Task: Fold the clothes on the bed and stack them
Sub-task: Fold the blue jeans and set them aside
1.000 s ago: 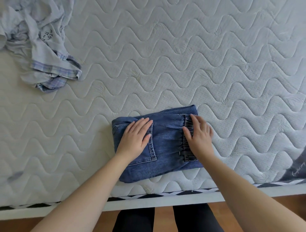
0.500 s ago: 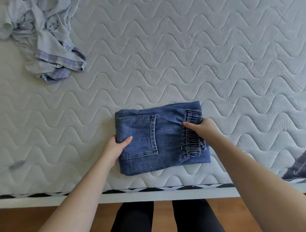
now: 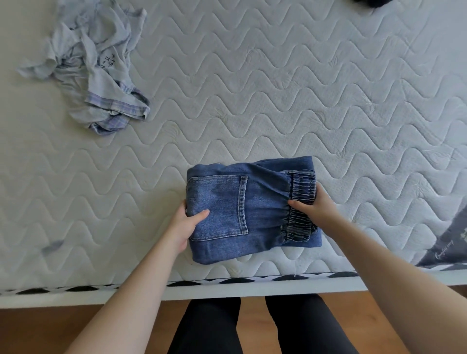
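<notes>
Where the quilted white mattress (image 3: 278, 88) fills most of the head view, its wavy stitched cover runs down to a near edge trimmed with a black-and-white zigzag band (image 3: 227, 280), and below that a strip of brown wooden floor (image 3: 38, 326) shows on either side of the person's legs in black trousers (image 3: 252, 328). Close to that near edge lie the folded jeans (image 3: 262, 202), a compact blue denim bundle with a back pocket facing up on its left half and a gathered elastic waistband on its right. The left hand (image 3: 183, 227) grips the bundle's left edge, thumb lying on top over the pocket and fingers tucked out of sight beneath. The right hand (image 3: 316, 209) holds the right side at the waistband, thumb pressed on the gathered denim and the other fingers curled round the edge. Well apart, toward the far left of the mattress, a crumpled pale-blue garment (image 3: 101, 65) with plaid trim lies unfolded. A dark grey cloth (image 3: 452, 240) with pale lettering shows at the right edge, and a dark item (image 3: 366, 2) barely enters at the top.
</notes>
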